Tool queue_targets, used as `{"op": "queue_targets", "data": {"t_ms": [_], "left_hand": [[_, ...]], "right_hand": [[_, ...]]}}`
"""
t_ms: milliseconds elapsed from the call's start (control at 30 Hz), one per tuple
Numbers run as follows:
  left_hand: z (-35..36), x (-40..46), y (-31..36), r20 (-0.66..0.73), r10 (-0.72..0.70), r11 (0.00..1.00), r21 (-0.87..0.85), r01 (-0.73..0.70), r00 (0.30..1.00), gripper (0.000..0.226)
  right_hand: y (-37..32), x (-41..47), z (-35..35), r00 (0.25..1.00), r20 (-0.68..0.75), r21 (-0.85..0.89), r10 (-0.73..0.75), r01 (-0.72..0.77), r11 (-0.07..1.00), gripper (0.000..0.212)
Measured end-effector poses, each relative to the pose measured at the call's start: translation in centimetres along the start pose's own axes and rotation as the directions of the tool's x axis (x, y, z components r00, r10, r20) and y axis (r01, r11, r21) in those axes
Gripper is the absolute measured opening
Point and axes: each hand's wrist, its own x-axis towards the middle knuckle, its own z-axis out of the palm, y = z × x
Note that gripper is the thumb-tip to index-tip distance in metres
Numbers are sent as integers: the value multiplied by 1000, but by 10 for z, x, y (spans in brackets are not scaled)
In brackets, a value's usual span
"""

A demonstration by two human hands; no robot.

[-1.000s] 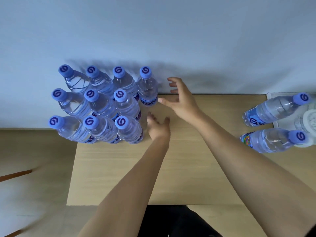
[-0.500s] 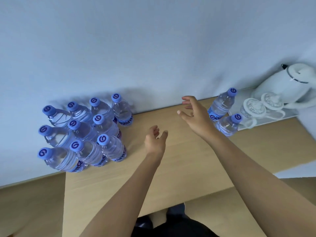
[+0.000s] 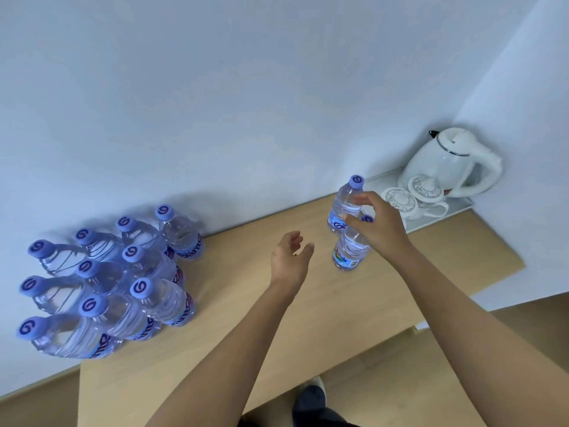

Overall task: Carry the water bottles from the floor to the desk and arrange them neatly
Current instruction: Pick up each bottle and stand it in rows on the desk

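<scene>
Bottles (image 3: 110, 282) with purple-lettered labels

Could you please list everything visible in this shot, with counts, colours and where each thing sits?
Grouped water bottles: ten, clear with blue caps, standing packed together at the desk's left end by the wall.
Separate water bottles: two, clear with blue caps, far bottle near the tray, near bottle just in front of it.
Desk: one, light wood, against the wall.
Tray: one, white, far right corner of the desk.
Kettle: one, white, on the tray.
Lidded cups: two, white with patterned lids, on the tray before the kettle.
Shoe: one, dark, on the floor below the desk edge.
Left hand: open, over the desk's middle, holding nothing.
Right hand: fingers spread, reaching over the two separate bottles.
</scene>
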Motion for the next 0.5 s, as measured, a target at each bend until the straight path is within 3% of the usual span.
{"op": "queue_targets", "data": {"t_ms": [133,233,500], "left_hand": [[5,0,-5,-4,-24,1000,18,24,1000,39],[4,-1,-12,-24,-43,998,34,44,999,38],[-12,-10,-34,-14,-162,983,82,163,987,41]], "right_hand": [[24,-10,2,986,26,236,164,-165,958,45],[35,-12,11,973,60,358,223,-229,905,32],[39,-5,26,973,93,385,213,-232,893,23]]}}
